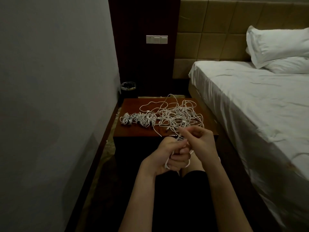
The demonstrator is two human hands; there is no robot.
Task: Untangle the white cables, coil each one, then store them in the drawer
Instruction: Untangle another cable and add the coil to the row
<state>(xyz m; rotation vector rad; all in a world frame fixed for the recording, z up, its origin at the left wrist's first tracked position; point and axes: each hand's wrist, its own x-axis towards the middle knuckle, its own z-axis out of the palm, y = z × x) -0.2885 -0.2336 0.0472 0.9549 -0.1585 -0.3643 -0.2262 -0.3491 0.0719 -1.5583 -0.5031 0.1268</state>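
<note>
A tangle of white cables (pixel 178 114) lies on the right half of the wooden nightstand (pixel 132 131). Several coiled white cables (pixel 138 120) sit in a row on its left half. My left hand (pixel 168 156) grips a partly wound loop of white cable (pixel 188 162) in front of the nightstand's near edge. My right hand (pixel 199 139) pinches a strand of the same cable just above the left hand; the strand runs up into the tangle. The drawer front is dark and hard to make out.
A bed with white sheets (pixel 259 106) and pillows (pixel 277 47) fills the right side. A grey wall (pixel 50 81) bounds the left. A small black bin (pixel 128 88) stands behind the nightstand. A wall switch panel (pixel 156 39) hangs above. My knees are below the hands.
</note>
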